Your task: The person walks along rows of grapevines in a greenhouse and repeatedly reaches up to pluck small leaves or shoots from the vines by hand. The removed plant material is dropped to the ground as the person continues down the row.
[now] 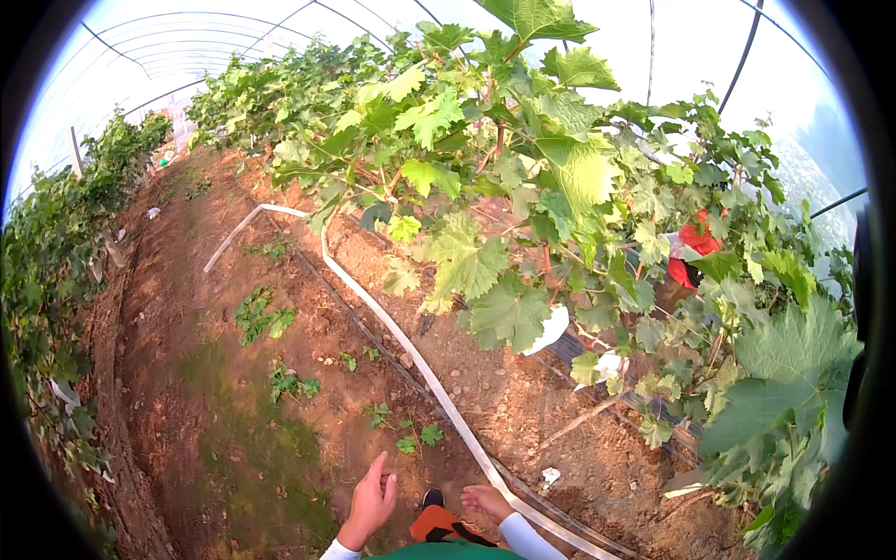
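Observation:
My left hand hangs low in front of me, its fingers partly stretched and spread, with nothing in it. To its right, my right hand has its fingers curled inward, and no object shows in it. Neither hand touches a plant. A long white flat hose runs across the soil and passes close to my right hand. Ahead and to the right stand leafy grapevines, with broad green leaves reaching over the ground. Beneath my hands show a dark shoe and orange-brown cloth.
Another vine row lines the left side. Small weeds grow in the brown soil path. A person in red is partly hidden behind leaves at right. White scraps lie near dark plastic film. Hoops of a plastic tunnel arch overhead.

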Demonstrator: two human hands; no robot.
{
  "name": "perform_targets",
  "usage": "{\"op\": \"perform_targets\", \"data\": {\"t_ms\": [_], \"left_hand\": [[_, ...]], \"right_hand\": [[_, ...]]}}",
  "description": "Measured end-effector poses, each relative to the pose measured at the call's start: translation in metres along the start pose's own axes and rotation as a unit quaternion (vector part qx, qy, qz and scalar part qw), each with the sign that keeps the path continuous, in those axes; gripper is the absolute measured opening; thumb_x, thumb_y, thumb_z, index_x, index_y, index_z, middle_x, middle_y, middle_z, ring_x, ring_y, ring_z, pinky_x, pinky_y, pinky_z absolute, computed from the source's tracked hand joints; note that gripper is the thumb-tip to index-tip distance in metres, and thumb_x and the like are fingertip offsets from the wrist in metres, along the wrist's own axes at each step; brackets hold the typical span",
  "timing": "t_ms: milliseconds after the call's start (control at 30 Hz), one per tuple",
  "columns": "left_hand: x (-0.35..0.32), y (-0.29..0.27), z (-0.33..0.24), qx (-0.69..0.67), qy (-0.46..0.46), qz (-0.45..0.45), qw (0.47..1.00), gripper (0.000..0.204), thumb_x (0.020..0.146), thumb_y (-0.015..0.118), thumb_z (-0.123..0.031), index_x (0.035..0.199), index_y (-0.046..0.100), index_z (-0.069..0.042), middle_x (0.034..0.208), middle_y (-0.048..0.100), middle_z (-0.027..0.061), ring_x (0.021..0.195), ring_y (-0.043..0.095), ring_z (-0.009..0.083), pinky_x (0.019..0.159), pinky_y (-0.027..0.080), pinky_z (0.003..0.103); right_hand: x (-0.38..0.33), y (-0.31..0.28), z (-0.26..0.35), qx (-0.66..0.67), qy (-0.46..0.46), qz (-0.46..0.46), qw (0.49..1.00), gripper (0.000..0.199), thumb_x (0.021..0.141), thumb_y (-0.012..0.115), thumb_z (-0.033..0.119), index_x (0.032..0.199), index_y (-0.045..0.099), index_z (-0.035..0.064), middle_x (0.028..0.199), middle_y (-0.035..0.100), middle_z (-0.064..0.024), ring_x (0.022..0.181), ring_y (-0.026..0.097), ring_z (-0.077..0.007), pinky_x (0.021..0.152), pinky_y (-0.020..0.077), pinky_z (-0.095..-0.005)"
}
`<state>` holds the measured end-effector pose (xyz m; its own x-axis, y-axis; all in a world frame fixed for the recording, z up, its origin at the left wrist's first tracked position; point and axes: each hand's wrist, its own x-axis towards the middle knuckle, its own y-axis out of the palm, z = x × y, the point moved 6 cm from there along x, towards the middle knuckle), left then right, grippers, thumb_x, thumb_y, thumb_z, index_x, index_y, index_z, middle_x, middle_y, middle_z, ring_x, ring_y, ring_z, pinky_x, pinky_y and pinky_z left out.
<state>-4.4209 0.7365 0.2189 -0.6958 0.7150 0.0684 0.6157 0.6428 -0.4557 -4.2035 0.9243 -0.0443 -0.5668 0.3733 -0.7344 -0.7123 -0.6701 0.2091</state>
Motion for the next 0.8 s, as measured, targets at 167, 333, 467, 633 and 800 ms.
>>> {"op": "perform_targets", "data": {"t_ms": [167, 333, 467, 633, 800], "left_hand": [[0.089, -0.016, -0.041, 0.021, 0.025, 0.008, 0.999, 0.050, 0.096, 0.057, -0.011, 0.143, 0.043, -0.003, 0.102, 0.069, 0.0178, 0.088, 0.070, 0.0286, 0.078, 0.056, 0.038], [0.157, -0.057, -0.065, 0.012, 0.079, -0.080, 0.994, 0.049, 0.097, 0.057, -0.010, 0.143, 0.043, -0.002, 0.111, 0.067, 0.0182, 0.090, 0.070, 0.0278, 0.079, 0.056, 0.038], [0.207, -0.088, -0.092, 0.019, 0.139, -0.139, 0.980, 0.047, 0.096, 0.056, -0.004, 0.141, 0.045, -0.001, 0.112, 0.066, 0.0179, 0.091, 0.069, 0.0254, 0.080, 0.056, 0.036], [0.262, -0.111, -0.135, -0.003, 0.248, -0.163, 0.955, 0.045, 0.095, 0.056, -0.001, 0.139, 0.047, 0.000, 0.111, 0.065, 0.0158, 0.089, 0.067, 0.0231, 0.080, 0.056, 0.033], [0.305, -0.123, -0.182, -0.003, 0.345, -0.155, 0.926, 0.043, 0.093, 0.057, 0.001, 0.136, 0.050, 0.000, 0.110, 0.065, 0.0147, 0.091, 0.066, 0.0220, 0.078, 0.055, 0.034]], "right_hand": [[0.041, -0.001, 0.067, 0.019, -0.034, 0.001, 0.999, 0.029, 0.101, 0.051, 0.015, 0.126, 0.057, -0.0005, 0.106, 0.070, -0.0122, 0.087, 0.069, -0.0165, 0.068, 0.0552, -0.0260], [0.081, 0.015, 0.117, -0.028, -0.020, 0.022, 0.999, 0.031, 0.101, 0.053, 0.016, 0.126, 0.056, -0.0004, 0.104, 0.071, -0.0117, 0.086, 0.070, -0.0164, 0.067, 0.0548, -0.0251], [0.088, 0.035, 0.157, -0.033, -0.044, 0.031, 0.998, 0.031, 0.100, 0.054, 0.016, 0.126, 0.056, 0.0002, 0.105, 0.071, -0.0106, 0.088, 0.069, -0.0158, 0.068, 0.0546, -0.0259], [0.087, 0.046, 0.184, -0.016, -0.073, 0.002, 0.997, 0.031, 0.100, 0.052, 0.018, 0.125, 0.058, 0.0009, 0.106, 0.071, -0.0111, 0.086, 0.069, -0.0152, 0.070, 0.0537, -0.0249], [0.091, 0.038, 0.190, 0.025, -0.073, -0.039, 0.996, 0.032, 0.100, 0.051, 0.017, 0.127, 0.056, 0.0009, 0.106, 0.070, -0.0111, 0.083, 0.069, -0.0151, 0.067, 0.0540, -0.0250]]}}
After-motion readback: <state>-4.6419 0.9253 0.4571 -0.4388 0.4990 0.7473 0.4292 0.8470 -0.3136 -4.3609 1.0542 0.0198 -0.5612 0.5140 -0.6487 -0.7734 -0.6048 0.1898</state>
